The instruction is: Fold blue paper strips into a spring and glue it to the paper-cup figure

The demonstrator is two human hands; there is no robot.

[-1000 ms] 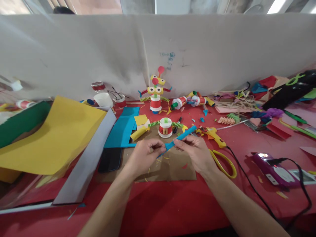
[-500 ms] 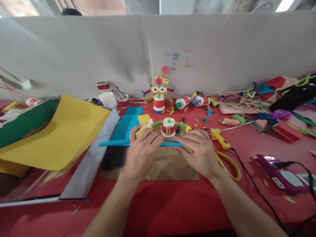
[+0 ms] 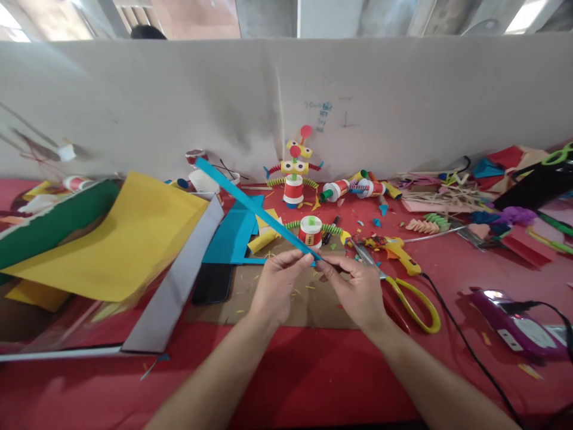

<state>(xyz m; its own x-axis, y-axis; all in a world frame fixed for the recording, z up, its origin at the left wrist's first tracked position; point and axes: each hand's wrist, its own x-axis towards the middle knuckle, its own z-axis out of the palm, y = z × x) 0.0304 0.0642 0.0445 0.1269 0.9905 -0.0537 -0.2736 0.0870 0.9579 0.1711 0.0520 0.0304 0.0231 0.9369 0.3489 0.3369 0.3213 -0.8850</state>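
A long blue paper strip slants up and to the left from my fingertips. My left hand pinches it close to its lower end. Right at that end, my right hand is closed on the strip too, its fingertips nearly meeting the left ones. Just beyond them stands a red and white paper cup figure with green folded paper arms. Behind my left hand lie a yellow paper roll and blue paper, along with another narrow blue strip.
Yellow-handled scissors and a yellow glue gun lie right of the cardboard mat. At left sits a box with yellow paper. A phone rests beside it. Finished figures stand behind.
Both hands have drawn together, and the blue strip has swung from lying level to slanting up leftward. The scissors' blades and the yellow roll now show more. The view has shifted slightly.
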